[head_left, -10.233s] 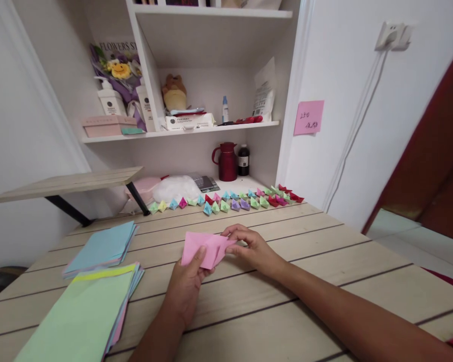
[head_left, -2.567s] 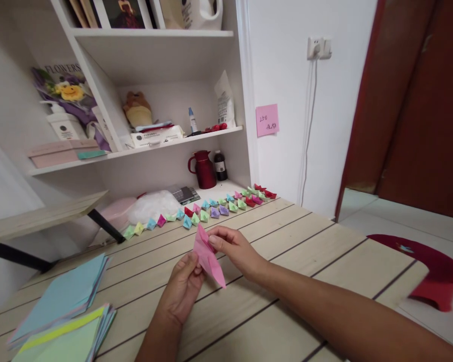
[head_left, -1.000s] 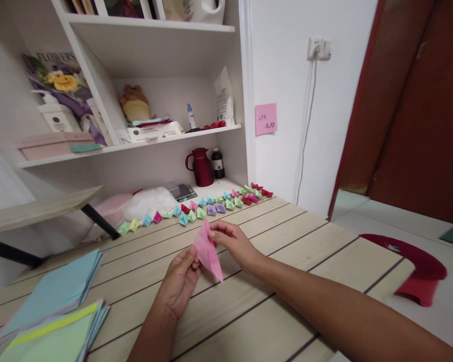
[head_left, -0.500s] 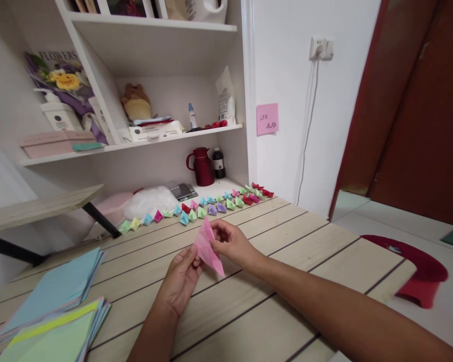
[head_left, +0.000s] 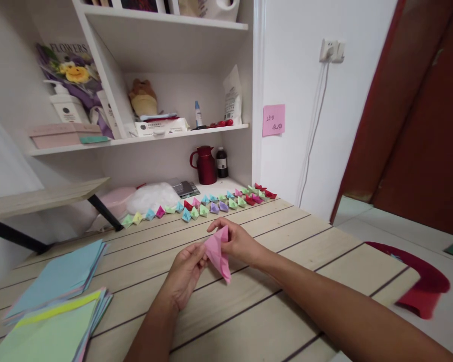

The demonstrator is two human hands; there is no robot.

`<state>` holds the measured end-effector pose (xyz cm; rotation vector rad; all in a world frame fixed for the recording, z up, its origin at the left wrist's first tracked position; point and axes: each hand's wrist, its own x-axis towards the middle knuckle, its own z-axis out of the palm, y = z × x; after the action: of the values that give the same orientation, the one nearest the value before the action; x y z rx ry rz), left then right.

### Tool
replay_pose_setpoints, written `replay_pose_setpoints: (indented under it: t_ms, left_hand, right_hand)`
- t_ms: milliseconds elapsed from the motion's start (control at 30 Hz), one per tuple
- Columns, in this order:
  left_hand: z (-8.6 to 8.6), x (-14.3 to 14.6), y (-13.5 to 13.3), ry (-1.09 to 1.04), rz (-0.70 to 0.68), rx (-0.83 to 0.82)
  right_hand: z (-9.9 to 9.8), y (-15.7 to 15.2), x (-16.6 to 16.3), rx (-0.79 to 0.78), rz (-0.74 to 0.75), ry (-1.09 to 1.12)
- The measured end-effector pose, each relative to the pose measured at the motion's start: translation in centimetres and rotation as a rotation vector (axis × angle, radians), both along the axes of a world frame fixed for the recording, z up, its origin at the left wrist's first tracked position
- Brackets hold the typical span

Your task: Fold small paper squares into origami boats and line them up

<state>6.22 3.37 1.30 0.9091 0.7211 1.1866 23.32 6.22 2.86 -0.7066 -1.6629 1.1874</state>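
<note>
A folded piece of pink paper is held above the wooden table, creased into a pointed shape. My left hand pinches its left corner between thumb and fingers. On the other side, my right hand grips the paper's right edge; part of that grip is hidden behind the sheet. Beyond my hands, small folded paper boats in several colours stand in rows along the table's back edge.
Stacks of blue paper and green paper lie at the left. A raised wooden stand is behind them. At the back are white shelves, a red jug and a dark bottle. A red stool is beyond the table's right edge.
The pink paper has turned a little in my hands, its top point now leaning right. My right fingers have shifted on it. The camera view has moved slightly left.
</note>
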Motion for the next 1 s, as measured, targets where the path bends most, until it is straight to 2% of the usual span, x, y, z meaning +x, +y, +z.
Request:
replay_pose_setpoints:
  t_ms: [67,200,400,500,600,733,1000]
  left_hand:
    - [0.0,0.0,0.0,0.016,0.006,-0.001]
    - [0.3,-0.1,-0.1,0.055,0.037,-0.013]
    - [0.2,-0.2,0.2,0.175,0.038,-0.012]
    - [-0.5,-0.6,0.6,0.251,0.114,0.009]
    - [-1.1,-1.6,0.7,0.349,0.248,0.051]
    - [-1.3,-2.9,0.2,0.453,0.39,0.117]
    - [-0.9,-2.0,-1.2,0.65,0.496,0.377]
  right_hand:
    - [-0.6,0.2,0.0,0.01,-0.014,-0.066]
    - [-1.6,0.6,-0.1,0.145,-0.159,-0.297]
    - [-2.4,1.0,-0.3,0.254,-0.262,-0.458]
    - [-2.7,1.1,-0.7,0.312,-0.272,-0.537]
    - [-2.7,0.8,-1.0,0.368,-0.275,-0.614]
    - [-2.6,0.3,-1.3,0.414,-0.289,-0.697]
    - [-2.9,0.0,-1.5,0.471,-0.315,-0.769]
